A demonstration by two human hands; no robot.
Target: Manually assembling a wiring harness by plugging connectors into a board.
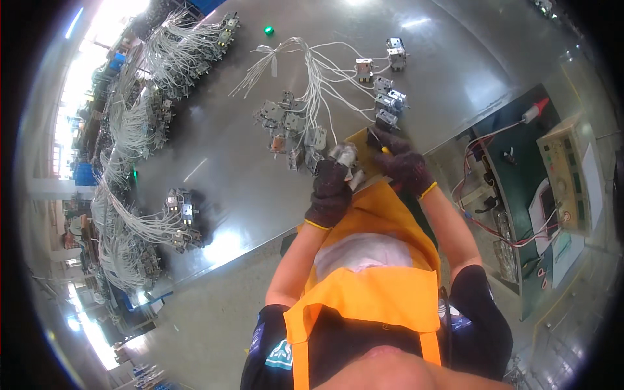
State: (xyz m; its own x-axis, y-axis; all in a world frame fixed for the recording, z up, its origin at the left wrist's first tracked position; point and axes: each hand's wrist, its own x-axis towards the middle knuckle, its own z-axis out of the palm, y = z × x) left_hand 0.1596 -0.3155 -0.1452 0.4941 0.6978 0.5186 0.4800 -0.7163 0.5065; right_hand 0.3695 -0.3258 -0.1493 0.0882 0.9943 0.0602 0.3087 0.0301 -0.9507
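Note:
Dark work gloves with yellow cuffs cover both my hands at the near edge of the metal table. My left hand [330, 188] is closed on a small metal switch-like unit [344, 154] with a white wire running up from it. Just right of it, my right hand [406, 166] is closed around a small tool with a yellow handle [386, 150]; its tip is too dark to make out. A brownish-yellow board [361, 144] shows between the hands. Beyond them, white wires [309, 62] gathered in a bundle lead to metal units [286, 120] on the left and others [388, 101] on the right.
Large heaps of wired units [130, 130] line the table's left side, with a smaller cluster [182, 218] nearer. A small green round piece [268, 30] lies at the far side. On the right, a beige instrument box [564, 175] with red leads stands on a green bench [510, 172].

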